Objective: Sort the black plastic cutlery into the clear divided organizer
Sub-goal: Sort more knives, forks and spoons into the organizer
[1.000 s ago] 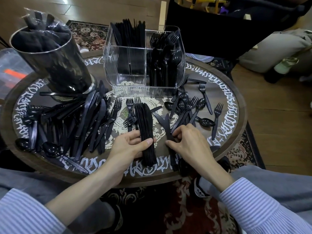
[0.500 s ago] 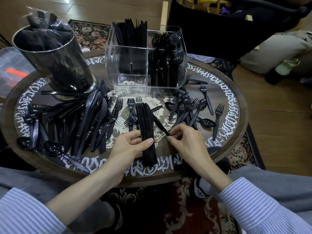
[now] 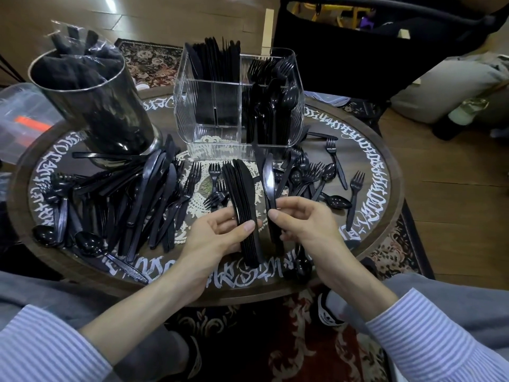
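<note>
Left hand grips stack of knives, thumb across front, fingers curled behind; blades point to 12 o'clock. Right hand pinches single knife between thumb and fingertips, just beside stack at its 3 o'clock. Clear divided organizer at 12 o'clock on tabletop: knives in left compartment, forks and spoons in right. Loose cutlery pile at 9 o'clock; scattered forks and spoons at 2 o'clock. Dark cylinder at 10 o'clock.
</note>
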